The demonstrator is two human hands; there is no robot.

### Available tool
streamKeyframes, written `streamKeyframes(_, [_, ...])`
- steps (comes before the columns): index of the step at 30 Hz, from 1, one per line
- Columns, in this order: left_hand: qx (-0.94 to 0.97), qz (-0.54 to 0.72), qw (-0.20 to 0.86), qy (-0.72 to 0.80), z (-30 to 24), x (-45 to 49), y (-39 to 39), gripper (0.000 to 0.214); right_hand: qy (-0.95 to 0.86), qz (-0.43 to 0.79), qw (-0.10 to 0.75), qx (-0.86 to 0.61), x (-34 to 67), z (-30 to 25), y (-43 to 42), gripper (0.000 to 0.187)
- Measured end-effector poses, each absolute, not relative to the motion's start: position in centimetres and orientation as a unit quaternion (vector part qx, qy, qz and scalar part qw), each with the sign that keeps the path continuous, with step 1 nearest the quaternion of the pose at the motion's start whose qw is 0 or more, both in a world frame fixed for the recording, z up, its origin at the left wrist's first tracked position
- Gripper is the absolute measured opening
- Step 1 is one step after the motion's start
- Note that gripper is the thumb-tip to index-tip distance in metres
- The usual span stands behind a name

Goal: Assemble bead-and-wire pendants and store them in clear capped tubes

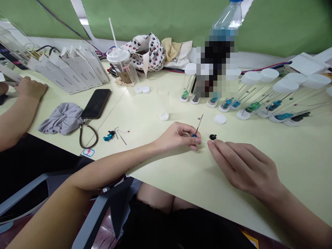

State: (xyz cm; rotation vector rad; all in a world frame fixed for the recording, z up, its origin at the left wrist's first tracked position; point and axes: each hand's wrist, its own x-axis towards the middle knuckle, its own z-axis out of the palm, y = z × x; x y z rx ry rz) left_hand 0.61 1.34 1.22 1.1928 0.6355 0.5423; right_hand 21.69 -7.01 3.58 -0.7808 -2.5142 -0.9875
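Observation:
Near the table's front edge, my left hand (183, 135) is closed around a small blue metal piece (194, 136), mostly hidden by the fingers. A thin metal rod with a small loop (199, 123) stands up out of that piece. My right hand (243, 166) pinches a thin metal rod (204, 141) whose other end reaches the left fingertips; its exact kind is unclear. A small black knob-like part (213, 137) lies just beyond the right fingertips. Behind the hands are an upright clear tube (163, 102) and a loose white cap (220, 119).
Several capped clear tubes (251, 93) with coloured parts stand at the right. Blue and black pieces (109, 136) and thin metal rods (120, 135) lie left, by a phone (96, 103) and grey scrunchie (62, 118). A drink cup (123, 67) stands behind. Another person's hand (29, 90) is far left.

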Motion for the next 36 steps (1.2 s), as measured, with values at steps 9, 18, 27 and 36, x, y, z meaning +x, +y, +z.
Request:
streamKeyframes(9, [0.568, 0.232, 0.733, 0.293, 0.9, 0.7, 1.3, 0.021, -0.888, -0.307, 0.18, -0.292, 22.0, 3.1, -7.2, 0.024])
streamKeyframes(18, [0.573, 0.233, 0.728, 0.296, 0.7, 0.8, 1.1, 0.021, -0.887, -0.247, 0.205, -0.331, 22.4, 2.4, -7.2, 0.03])
streamKeyframes(27, [0.583, 0.239, 0.72, 0.291, 1.4, 0.6, 1.1, 0.021, -0.882, -0.173, 0.219, -0.379, 22.7, 0.5, -7.4, 0.029])
streamKeyframes(36, [0.505, 0.25, 0.773, 0.292, 1.5, 0.5, 1.7, 0.022, -0.887, -0.273, 0.184, -0.324, 22.0, 2.5, -6.9, 0.047])
